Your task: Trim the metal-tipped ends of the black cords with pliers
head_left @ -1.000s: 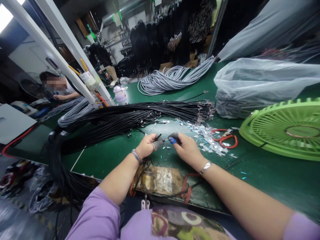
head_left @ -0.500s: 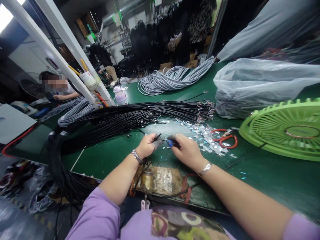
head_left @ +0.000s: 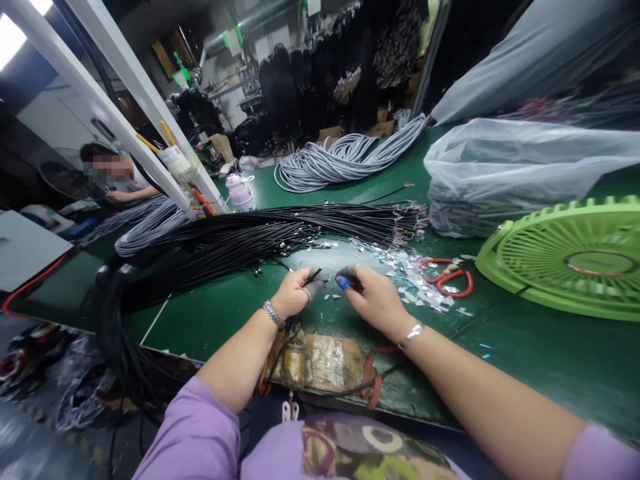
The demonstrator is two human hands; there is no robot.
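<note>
My left hand is closed around a black cable, its end pointing to the right between thumb and finger. A dark covering shows on its fingertips. Just to the right, with a small gap between, my right hand is curled shut, with dark and blue coverings at the fingertips. Whatever its fingers may hold is hidden. Behind both hands lies a long bundle of black cables, with stripped, coloured wire ends at its right. Small silvery and blue scraps are scattered beside my right hand.
Red-handled scissors lie among the scraps, left of a green fan. A clear plastic bag and coiled grey cable sit farther back. A purple bottle stands near white posts. Another person works at far left.
My right hand has drawn slightly away to the right, widening the gap to my left hand. A small blue scrap now shows on the green surface below them. My left hand stays put.
</note>
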